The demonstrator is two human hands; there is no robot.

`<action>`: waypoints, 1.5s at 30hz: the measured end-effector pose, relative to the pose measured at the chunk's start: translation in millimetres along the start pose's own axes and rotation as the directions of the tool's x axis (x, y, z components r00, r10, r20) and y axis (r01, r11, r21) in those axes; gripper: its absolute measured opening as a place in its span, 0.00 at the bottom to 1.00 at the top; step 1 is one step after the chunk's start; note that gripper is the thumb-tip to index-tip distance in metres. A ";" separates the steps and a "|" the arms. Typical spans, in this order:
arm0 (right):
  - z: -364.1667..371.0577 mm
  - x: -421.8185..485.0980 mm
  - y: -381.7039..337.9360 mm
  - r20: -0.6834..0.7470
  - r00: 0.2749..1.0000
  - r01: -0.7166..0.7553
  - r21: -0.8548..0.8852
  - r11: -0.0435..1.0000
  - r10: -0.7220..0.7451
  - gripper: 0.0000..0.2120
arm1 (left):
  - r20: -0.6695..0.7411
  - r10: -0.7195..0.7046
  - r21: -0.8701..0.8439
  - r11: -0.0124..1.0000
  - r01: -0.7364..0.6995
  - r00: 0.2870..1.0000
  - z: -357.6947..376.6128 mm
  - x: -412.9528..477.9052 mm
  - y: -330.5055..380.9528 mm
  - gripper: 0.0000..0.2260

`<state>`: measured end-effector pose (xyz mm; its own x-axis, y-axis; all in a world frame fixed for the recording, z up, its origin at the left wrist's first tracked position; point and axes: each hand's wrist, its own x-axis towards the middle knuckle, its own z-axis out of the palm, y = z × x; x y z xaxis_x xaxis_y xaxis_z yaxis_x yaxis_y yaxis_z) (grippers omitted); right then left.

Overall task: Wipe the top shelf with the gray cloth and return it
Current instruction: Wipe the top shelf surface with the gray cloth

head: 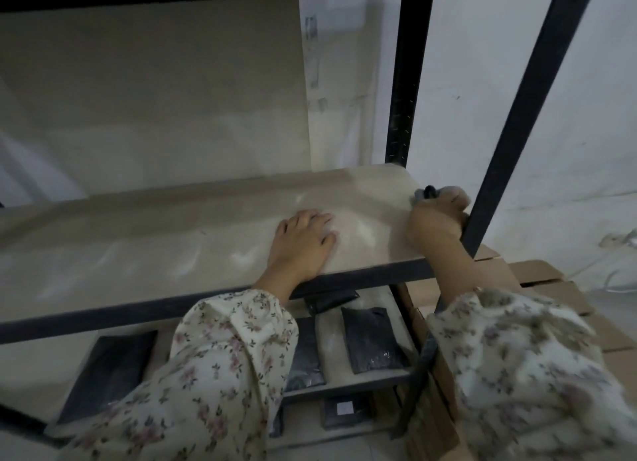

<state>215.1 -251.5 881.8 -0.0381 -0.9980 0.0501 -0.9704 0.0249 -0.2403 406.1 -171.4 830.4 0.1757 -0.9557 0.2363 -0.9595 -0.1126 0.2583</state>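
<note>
Head view, close, looking down onto shelf (172,240).

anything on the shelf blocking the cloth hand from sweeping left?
Only the left hand, resting flat on the shelf left of the right hand, which grips the gray cloth at the right end by the black upright. Beyond it the surface looks bare.

Shelf board (172,229): pale beige. Frame post (524,115): black. Sleeves (220,364): cream, small pink-brown floral print. Cloth (425,193) at 3 o'clock: gray. Lower packets (374,340): dark gray.
</note>
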 end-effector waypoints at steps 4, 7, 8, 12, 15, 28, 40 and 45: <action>14.7 -26.1 -10.5 -0.002 0.967 0.252 0.131 0.959 -0.254 0.18 | -0.018 0.017 0.008 1.000 -0.016 1.000 0.3 0.7 -2.3 0.22; 16.9 -36.7 -7.1 -0.132 0.937 0.344 0.199 0.918 -0.322 0.17 | -0.026 0.029 0.003 1.000 -0.028 0.999 1.2 2.2 -0.9 0.22; 13.2 -34.1 -3.7 -0.183 0.952 0.277 0.172 0.945 -0.246 0.16 | -0.023 0.029 -0.003 1.000 -0.030 0.999 1.2 3.1 -1.2 0.22; 6.3 -26.4 -2.2 -0.084 0.993 0.071 -0.182 0.981 -0.088 0.24 | -0.015 0.035 -0.006 0.999 -0.035 0.999 1.8 3.4 -2.2 0.22; 12.7 -29.0 -21.5 -0.068 0.994 0.077 -0.110 0.991 -0.085 0.21 | -0.013 0.040 -0.004 0.999 -0.040 0.999 0.9 5.0 -3.3 0.22; -0.5 49.4 -17.8 -0.057 0.998 -0.001 -0.087 0.996 -0.004 0.18 | 0.018 0.086 -0.019 0.996 -0.086 0.996 -0.9 18.1 -18.3 0.22; 4.8 104.6 -62.6 -0.107 0.989 0.117 0.100 0.988 -0.106 0.24 | 0.033 0.059 -0.048 0.997 -0.057 0.998 1.5 46.1 -31.6 0.21; 35.7 94.9 -85.4 0.022 0.909 0.412 0.121 0.903 -0.417 0.19 | -0.009 0.057 -0.062 0.996 -0.058 0.998 4.0 45.6 -32.5 0.20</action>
<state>302.9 -350.4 872.5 0.3752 -0.9185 0.1248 -0.8633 -0.3953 -0.3136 444.4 -212.4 829.1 0.1224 -0.9581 0.2589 -0.9526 -0.0402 0.3016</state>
